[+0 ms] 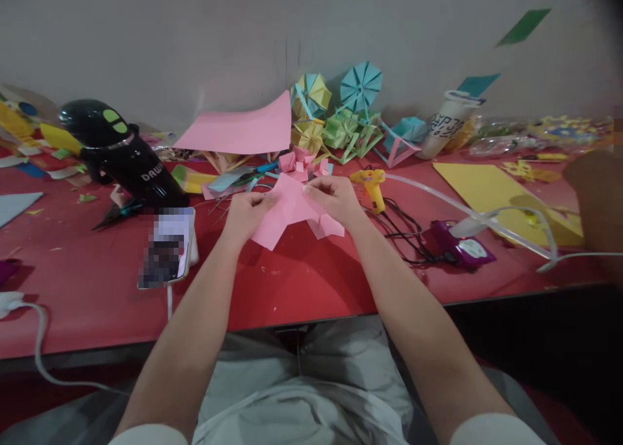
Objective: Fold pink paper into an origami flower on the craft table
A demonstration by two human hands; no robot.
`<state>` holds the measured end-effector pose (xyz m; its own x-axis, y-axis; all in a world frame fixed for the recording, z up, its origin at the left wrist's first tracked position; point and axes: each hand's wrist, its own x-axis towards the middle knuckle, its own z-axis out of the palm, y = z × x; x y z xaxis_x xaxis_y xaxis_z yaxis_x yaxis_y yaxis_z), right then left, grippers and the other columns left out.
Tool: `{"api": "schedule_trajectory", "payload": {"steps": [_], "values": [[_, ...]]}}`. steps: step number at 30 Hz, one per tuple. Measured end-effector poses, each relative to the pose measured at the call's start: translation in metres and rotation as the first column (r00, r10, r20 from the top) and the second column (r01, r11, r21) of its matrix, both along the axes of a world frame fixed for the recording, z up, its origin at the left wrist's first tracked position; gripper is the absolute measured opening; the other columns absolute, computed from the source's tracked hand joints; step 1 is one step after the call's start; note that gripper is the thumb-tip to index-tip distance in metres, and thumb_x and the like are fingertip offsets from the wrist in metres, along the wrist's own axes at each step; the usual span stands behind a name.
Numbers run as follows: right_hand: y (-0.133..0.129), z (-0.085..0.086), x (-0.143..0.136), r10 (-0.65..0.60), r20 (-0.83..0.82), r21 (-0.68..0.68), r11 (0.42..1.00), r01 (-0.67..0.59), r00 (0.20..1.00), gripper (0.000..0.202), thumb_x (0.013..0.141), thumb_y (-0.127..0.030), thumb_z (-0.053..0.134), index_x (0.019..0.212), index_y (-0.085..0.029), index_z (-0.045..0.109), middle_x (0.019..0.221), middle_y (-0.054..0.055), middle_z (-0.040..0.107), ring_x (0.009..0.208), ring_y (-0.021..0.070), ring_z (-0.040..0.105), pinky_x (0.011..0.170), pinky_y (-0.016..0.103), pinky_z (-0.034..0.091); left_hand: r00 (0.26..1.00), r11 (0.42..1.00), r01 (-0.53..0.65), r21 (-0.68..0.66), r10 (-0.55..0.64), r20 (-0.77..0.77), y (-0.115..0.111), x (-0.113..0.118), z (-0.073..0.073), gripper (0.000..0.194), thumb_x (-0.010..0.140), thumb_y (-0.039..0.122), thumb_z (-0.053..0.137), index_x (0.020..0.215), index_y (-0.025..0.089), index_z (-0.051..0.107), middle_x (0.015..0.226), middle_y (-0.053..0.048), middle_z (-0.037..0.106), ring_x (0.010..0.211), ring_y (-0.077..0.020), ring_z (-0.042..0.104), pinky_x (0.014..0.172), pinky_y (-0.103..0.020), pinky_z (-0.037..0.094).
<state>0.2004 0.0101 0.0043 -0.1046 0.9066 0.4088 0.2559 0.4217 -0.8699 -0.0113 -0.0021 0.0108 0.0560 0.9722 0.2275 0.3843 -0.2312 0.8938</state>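
Between my two hands is a creased piece of pink paper (291,202), raised a little above the red table. My left hand (250,213) pinches its left side with thumb and fingers. On the upper right part of the sheet, my right hand (335,197) is closed in a pinch too. The paper's lower corners hang out at both sides. Just behind it sits a cluster of small folded pink paper pieces (302,161). A yellow glue gun (370,187) lies close to the right of my right hand.
A phone (168,247) and a black bottle (129,150) stand at left. Folded paper umbrellas (361,85) and a large pink sheet (238,127) are against the wall. A purple power socket (460,245), cables, a yellow sheet (496,198) and a patterned cup (448,126) occupy the right.
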Motion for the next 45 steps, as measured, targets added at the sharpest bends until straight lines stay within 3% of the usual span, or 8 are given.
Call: {"api": "schedule_trajectory", "payload": {"steps": [5, 11, 17, 24, 31, 39, 42, 45], "values": [[0.003, -0.001, 0.002, -0.029, -0.025, 0.013, 0.999, 0.03, 0.999, 0.027, 0.074, -0.043, 0.064, 0.07, -0.016, 0.065, 0.067, 0.001, 0.059, 0.064, 0.0121, 0.049, 0.059, 0.027, 0.04, 0.995, 0.995, 0.094, -0.016, -0.093, 0.046, 0.006, -0.003, -0.004, 0.029, 0.072, 0.046, 0.07, 0.073, 0.017, 0.074, 0.068, -0.002, 0.066, 0.059, -0.0124, 0.051, 0.054, -0.024, 0.037], [0.004, -0.002, 0.004, -0.049, -0.029, 0.015, 0.999, 0.049, 0.998, 0.026, 0.074, -0.041, 0.064, 0.072, -0.016, 0.066, 0.064, 0.001, 0.056, 0.06, 0.0112, 0.046, 0.056, 0.027, 0.037, 0.996, 1.0, 0.011, 0.013, -0.01, -0.089, 0.007, -0.007, -0.004, 0.036, 0.076, 0.049, 0.066, 0.07, 0.015, 0.074, 0.056, 0.0, 0.059, 0.051, -0.0105, 0.044, 0.047, -0.024, 0.029], [0.005, 0.0, 0.006, -0.092, -0.064, 0.014, 0.996, 0.093, 0.994, 0.025, 0.073, -0.04, 0.064, 0.069, -0.016, 0.065, 0.064, 0.001, 0.056, 0.06, 0.0118, 0.046, 0.057, 0.027, 0.037, 0.987, 0.989, 0.137, 0.058, -0.132, -0.089, 0.009, -0.01, -0.005, 0.021, 0.077, 0.031, 0.064, 0.085, 0.017, 0.076, 0.085, -0.005, 0.073, 0.074, -0.0165, 0.062, 0.068, -0.026, 0.047], [0.006, 0.001, 0.01, -0.141, -0.098, 0.017, 0.99, 0.143, 0.985, 0.024, 0.072, -0.04, 0.064, 0.068, -0.016, 0.064, 0.064, 0.001, 0.056, 0.061, 0.0125, 0.048, 0.057, 0.027, 0.038, 0.993, 0.995, 0.034, 0.09, -0.024, -0.114, 0.008, -0.012, -0.001, 0.027, 0.079, 0.038, 0.061, 0.079, 0.014, 0.074, 0.072, -0.004, 0.07, 0.067, -0.0165, 0.059, 0.062, -0.026, 0.045], [0.01, -0.004, 0.01, -0.174, -0.086, -0.039, 0.985, 0.171, 0.981, 0.023, 0.069, -0.038, 0.065, 0.067, -0.015, 0.065, 0.061, 0.0, 0.057, 0.06, 0.0116, 0.048, 0.059, 0.027, 0.039, 0.969, 0.993, 0.095, 0.075, -0.075, -0.236, 0.013, -0.014, -0.008, 0.025, 0.081, 0.029, 0.054, 0.09, 0.014, 0.072, 0.088, -0.006, 0.073, 0.079, -0.0186, 0.062, 0.074, -0.03, 0.047], [-0.001, 0.002, 0.014, 0.059, 0.005, -0.308, 0.95, -0.055, 0.998, 0.022, 0.072, -0.037, 0.067, 0.078, -0.016, 0.068, 0.073, 0.002, 0.062, 0.066, 0.0118, 0.053, 0.06, 0.025, 0.043, 0.894, 0.983, 0.174, -0.051, -0.179, -0.412, 0.01, -0.019, -0.009, 0.02, 0.081, 0.03, 0.054, 0.076, 0.016, 0.068, 0.071, -0.003, 0.065, 0.066, -0.0165, 0.054, 0.062, -0.03, 0.039], [-0.004, 0.002, 0.011, 0.142, 0.012, -0.353, 0.927, -0.129, 0.99, 0.021, 0.071, -0.033, 0.071, 0.081, -0.016, 0.067, 0.078, 0.003, 0.065, 0.07, 0.0122, 0.057, 0.063, 0.024, 0.045, 0.876, 0.959, 0.26, -0.114, -0.283, -0.389, 0.008, -0.019, -0.009, 0.018, 0.08, 0.03, 0.055, 0.075, 0.017, 0.067, 0.073, -0.002, 0.065, 0.066, -0.0158, 0.055, 0.063, -0.029, 0.038], [-0.003, -0.001, 0.007, 0.139, -0.028, -0.385, 0.912, -0.139, 0.99, 0.014, 0.071, -0.028, 0.071, 0.074, -0.016, 0.064, 0.074, 0.002, 0.065, 0.069, 0.0129, 0.059, 0.063, 0.025, 0.047, 0.888, 0.965, 0.251, -0.076, -0.261, -0.378, 0.009, -0.017, -0.011, 0.019, 0.081, 0.03, 0.054, 0.073, 0.017, 0.065, 0.072, -0.002, 0.063, 0.066, -0.0149, 0.053, 0.063, -0.028, 0.037]]}}
